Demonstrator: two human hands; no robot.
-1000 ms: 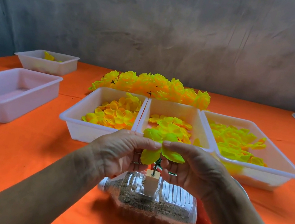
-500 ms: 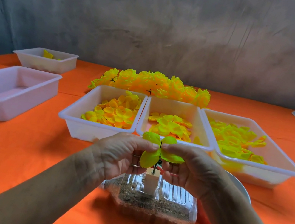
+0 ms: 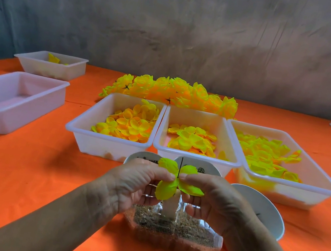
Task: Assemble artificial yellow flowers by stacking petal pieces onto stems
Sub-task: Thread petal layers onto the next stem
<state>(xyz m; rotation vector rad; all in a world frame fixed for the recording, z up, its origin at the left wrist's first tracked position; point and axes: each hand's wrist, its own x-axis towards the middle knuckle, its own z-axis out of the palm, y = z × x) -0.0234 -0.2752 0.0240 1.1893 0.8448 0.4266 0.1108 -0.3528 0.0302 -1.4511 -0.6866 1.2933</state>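
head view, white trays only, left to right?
Large empty tray → small far tray → orange-yellow petal tray → middle petal tray → green-yellow petal tray.

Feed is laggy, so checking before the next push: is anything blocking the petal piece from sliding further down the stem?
Nothing visible blocks it. The petal piece is already threaded on the thin dark stem, pinched by the left hand and right hand. Directly below it is only the white holder; the stem there is hidden.
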